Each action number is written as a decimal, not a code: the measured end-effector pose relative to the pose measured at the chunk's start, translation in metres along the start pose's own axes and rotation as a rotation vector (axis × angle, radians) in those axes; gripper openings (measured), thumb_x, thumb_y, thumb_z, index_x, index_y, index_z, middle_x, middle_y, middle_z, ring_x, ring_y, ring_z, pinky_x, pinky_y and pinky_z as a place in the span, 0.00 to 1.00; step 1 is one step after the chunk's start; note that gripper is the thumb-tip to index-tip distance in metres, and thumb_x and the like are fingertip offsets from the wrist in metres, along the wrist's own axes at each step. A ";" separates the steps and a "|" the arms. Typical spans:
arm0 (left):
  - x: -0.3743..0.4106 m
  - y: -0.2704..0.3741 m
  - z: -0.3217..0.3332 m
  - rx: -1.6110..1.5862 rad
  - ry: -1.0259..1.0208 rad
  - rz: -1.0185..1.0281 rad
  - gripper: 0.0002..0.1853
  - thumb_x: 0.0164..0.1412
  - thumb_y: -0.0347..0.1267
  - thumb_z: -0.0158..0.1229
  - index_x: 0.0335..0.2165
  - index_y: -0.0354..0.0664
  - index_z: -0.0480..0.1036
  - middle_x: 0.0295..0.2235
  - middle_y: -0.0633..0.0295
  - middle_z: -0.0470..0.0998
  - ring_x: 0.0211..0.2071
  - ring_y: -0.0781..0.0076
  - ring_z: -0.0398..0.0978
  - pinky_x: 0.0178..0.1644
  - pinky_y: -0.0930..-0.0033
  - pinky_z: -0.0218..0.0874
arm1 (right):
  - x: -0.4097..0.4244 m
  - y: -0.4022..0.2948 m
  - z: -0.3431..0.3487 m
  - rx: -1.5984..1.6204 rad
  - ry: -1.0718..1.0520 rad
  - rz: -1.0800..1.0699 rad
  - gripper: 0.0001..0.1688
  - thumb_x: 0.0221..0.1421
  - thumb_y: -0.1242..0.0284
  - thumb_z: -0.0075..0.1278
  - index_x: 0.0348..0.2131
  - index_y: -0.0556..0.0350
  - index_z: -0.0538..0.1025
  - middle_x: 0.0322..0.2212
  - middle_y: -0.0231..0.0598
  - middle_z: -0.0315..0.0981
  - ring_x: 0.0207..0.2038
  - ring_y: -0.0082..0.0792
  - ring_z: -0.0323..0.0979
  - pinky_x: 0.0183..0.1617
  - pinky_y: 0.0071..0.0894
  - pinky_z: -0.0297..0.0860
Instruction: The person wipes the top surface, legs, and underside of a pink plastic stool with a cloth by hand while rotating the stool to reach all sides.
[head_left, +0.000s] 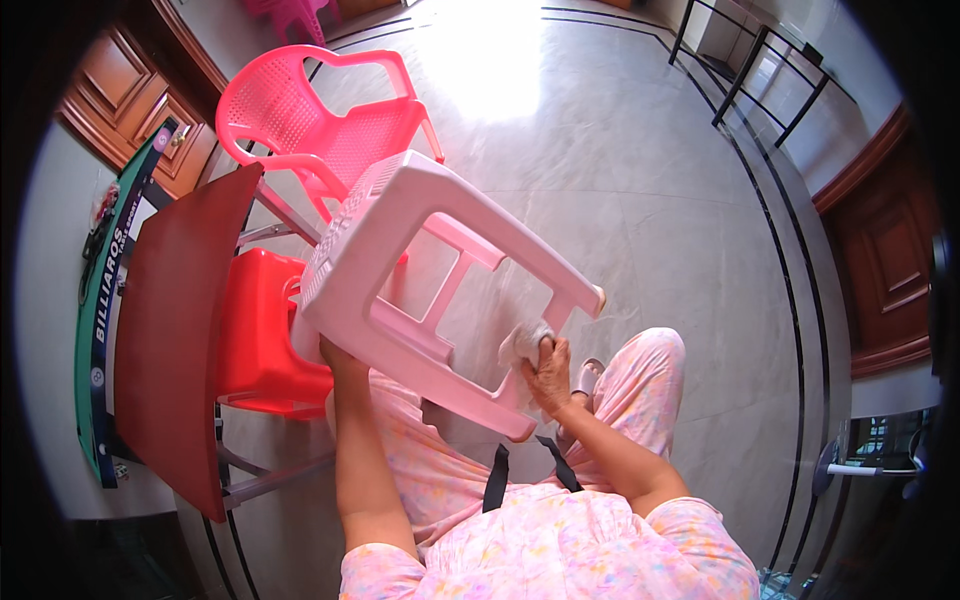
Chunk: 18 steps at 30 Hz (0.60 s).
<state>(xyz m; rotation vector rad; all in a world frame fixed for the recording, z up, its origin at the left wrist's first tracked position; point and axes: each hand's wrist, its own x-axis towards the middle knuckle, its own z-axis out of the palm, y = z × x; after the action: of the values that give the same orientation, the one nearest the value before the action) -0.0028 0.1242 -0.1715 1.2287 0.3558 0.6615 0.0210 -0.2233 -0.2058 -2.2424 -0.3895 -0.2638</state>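
Note:
A pink plastic stool (352, 300) is tipped on its side in front of me, its perforated seat facing left and its legs pointing right. My left hand (343, 355) supports it from beneath at the seat end; most of its fingers are hidden behind the stool. Near the leg ends, my right hand (551, 379) grips a pale, crumpled cloth (525, 341). The cloth lies against the crossbar between two legs.
A red plastic stool (259, 337) stands at left beside a folding table (176, 330) with a reddish-brown top. Beyond is a pink-red plastic armchair (360, 142). A toy billiards table (105, 300) leans by the wall. A black metal frame (750, 75) stands far right.

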 end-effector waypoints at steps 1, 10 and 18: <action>-0.002 0.003 0.007 -0.077 0.015 -0.026 0.17 0.59 0.31 0.44 0.46 0.37 0.62 0.42 0.61 0.68 0.43 0.72 0.66 0.46 0.70 0.58 | -0.008 -0.009 0.000 0.008 -0.034 0.003 0.24 0.37 0.74 0.52 0.37 0.57 0.61 0.33 0.52 0.55 0.36 0.53 0.57 0.41 0.46 0.57; -0.006 0.013 0.015 0.019 -0.070 0.117 0.21 0.60 0.39 0.41 0.48 0.40 0.59 0.42 0.61 0.67 0.42 0.69 0.67 0.43 0.67 0.61 | -0.047 -0.049 0.003 0.100 -0.137 0.035 0.23 0.37 0.74 0.51 0.36 0.57 0.62 0.32 0.52 0.54 0.36 0.53 0.57 0.40 0.47 0.57; -0.004 0.021 0.027 -0.306 0.057 -0.211 0.21 0.59 0.39 0.43 0.48 0.41 0.60 0.41 0.59 0.68 0.40 0.66 0.69 0.41 0.64 0.64 | -0.041 -0.007 0.014 0.006 -0.032 0.073 0.27 0.39 0.71 0.51 0.39 0.61 0.59 0.34 0.56 0.55 0.39 0.58 0.56 0.43 0.49 0.56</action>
<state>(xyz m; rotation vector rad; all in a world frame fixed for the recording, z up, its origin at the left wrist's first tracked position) 0.0042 0.1046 -0.1438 0.8688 0.4087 0.5460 -0.0184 -0.2163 -0.2227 -2.2520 -0.3236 -0.1886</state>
